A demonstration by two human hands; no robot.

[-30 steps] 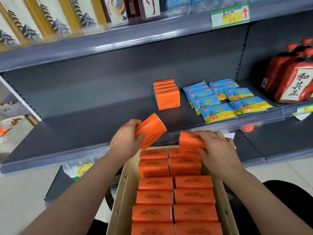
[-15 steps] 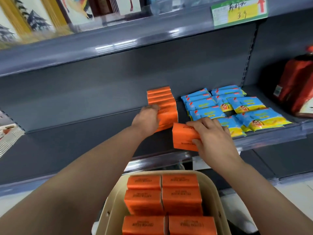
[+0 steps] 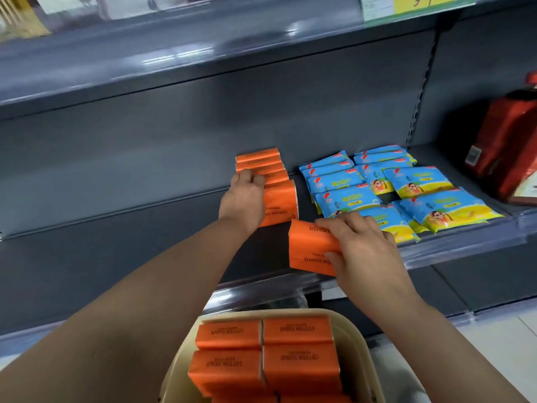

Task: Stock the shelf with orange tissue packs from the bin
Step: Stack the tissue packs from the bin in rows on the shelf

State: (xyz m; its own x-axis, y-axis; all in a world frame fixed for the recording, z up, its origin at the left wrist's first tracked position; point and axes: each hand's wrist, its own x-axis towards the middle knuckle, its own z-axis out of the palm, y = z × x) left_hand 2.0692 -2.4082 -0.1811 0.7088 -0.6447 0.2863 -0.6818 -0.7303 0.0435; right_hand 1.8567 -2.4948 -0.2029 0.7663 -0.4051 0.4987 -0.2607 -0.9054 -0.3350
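Note:
A row of orange tissue packs (image 3: 258, 162) stands on the grey shelf (image 3: 116, 248), left of the blue packs. My left hand (image 3: 242, 196) grips the front orange pack (image 3: 280, 205) of that row from its left side, fingers curled over the top. My right hand (image 3: 360, 245) holds a second orange pack (image 3: 311, 248) at the shelf's front edge, just right of and below the row. The beige bin (image 3: 359, 341) sits below the shelf at the bottom centre, filled with several orange packs (image 3: 296, 359) in two columns.
Blue and yellow wipe packs (image 3: 406, 193) lie in rows right of the orange row. Red packages (image 3: 508, 149) stand at the far right. The shelf left of the orange row is bare. An upper shelf with a price tag (image 3: 412, 7) overhangs.
Both hands lifted packs out of the bin up to the shelf. The left pack now stands against the front of the row. The right pack hardly moved in the last half second.

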